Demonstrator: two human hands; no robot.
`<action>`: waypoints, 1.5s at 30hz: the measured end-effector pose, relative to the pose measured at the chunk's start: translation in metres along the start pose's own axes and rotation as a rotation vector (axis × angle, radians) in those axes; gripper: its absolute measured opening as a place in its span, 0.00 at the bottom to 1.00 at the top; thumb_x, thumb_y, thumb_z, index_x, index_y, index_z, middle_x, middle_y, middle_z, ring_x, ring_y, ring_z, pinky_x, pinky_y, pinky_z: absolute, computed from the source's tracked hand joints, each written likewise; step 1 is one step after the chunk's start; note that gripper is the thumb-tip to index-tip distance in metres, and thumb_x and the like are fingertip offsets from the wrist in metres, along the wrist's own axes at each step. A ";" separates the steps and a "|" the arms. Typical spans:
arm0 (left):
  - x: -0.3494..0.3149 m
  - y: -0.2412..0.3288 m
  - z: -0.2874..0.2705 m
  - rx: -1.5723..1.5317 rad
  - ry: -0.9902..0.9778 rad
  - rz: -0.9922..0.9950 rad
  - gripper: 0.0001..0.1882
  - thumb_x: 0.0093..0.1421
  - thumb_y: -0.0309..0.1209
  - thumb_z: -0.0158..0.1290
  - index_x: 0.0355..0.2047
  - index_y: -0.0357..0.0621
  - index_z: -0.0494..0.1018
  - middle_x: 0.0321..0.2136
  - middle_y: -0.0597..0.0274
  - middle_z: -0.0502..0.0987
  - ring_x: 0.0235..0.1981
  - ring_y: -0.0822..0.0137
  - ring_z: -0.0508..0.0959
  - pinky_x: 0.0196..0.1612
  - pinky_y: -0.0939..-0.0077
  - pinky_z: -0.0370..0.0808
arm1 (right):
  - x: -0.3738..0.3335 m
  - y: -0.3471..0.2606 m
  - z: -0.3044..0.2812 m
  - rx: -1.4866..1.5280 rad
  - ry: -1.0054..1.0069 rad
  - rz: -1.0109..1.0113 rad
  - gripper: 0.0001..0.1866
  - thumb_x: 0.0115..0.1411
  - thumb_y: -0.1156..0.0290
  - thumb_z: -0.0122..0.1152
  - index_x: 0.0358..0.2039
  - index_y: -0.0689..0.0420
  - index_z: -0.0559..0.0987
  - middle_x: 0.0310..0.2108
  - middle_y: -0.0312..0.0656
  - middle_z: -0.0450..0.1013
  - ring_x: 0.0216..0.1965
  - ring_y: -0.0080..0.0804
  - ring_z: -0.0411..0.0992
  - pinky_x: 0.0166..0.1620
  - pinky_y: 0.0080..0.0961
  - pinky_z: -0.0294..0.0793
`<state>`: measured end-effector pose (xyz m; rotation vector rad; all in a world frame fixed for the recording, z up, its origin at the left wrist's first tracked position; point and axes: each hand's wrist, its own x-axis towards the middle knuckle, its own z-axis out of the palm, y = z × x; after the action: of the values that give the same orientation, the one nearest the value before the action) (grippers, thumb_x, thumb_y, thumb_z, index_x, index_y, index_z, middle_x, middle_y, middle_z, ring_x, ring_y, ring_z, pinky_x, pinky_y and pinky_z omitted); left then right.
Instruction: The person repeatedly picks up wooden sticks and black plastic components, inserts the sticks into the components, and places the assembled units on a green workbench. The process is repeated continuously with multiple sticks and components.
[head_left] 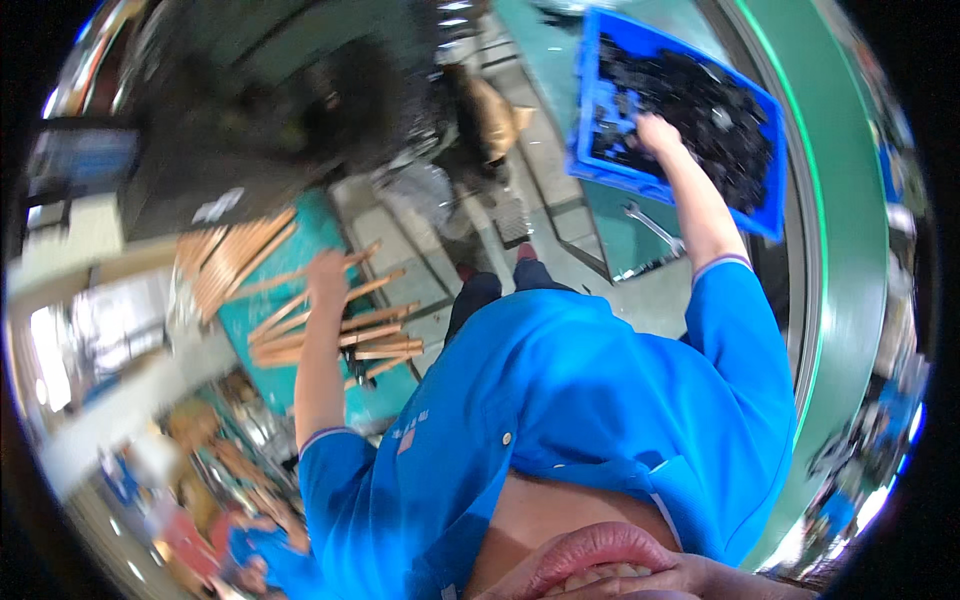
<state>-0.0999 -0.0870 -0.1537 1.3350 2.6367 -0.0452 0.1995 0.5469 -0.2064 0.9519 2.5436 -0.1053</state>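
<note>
My right fingers (650, 128) dip among black pieces (720, 112) in the blue bin (625, 179), apparently picking; next calls for a sure pinch. My left fingers (325, 270) meet wooden sticks (283, 354) over the green counter (376, 406). I can't tell either grip. One bin, one wrench (657, 228); sticks, pieces uncountable.

Tan sticks (285, 352) lie on the left green tabletop (385, 400) — a blue crate (632, 181) and wrench (655, 228) on the right tabletop (612, 212).
</note>
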 end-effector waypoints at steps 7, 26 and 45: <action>0.020 0.039 -0.046 0.107 0.061 0.013 0.08 0.50 0.32 0.58 0.30 0.48 0.74 0.27 0.59 0.78 0.37 0.53 0.79 0.42 0.57 0.74 | 0.038 0.052 0.065 0.021 0.094 -0.032 0.12 0.59 0.70 0.48 0.35 0.61 0.79 0.39 0.59 0.76 0.45 0.57 0.75 0.47 0.52 0.74; -0.017 0.038 -0.064 -0.111 0.314 0.161 0.26 0.50 0.56 0.60 0.18 0.46 0.69 0.18 0.59 0.73 0.25 0.54 0.77 0.26 0.60 0.74 | -0.144 -0.198 -0.045 2.293 -0.221 0.013 0.18 0.69 0.62 0.47 0.45 0.68 0.72 0.45 0.55 0.75 0.35 0.39 0.75 0.37 0.27 0.77; -0.027 0.010 -0.096 -0.146 0.243 0.166 0.27 0.57 0.57 0.54 0.19 0.45 0.73 0.15 0.59 0.74 0.21 0.56 0.78 0.22 0.63 0.73 | -0.229 -0.316 -0.061 1.975 0.193 -0.243 0.06 0.66 0.70 0.55 0.38 0.59 0.74 0.25 0.37 0.72 0.21 0.23 0.71 0.23 0.20 0.68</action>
<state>-0.0911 -0.0916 -0.0539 1.5900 2.6448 0.3466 0.1298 0.1792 -0.0802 1.0145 1.9391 -2.9155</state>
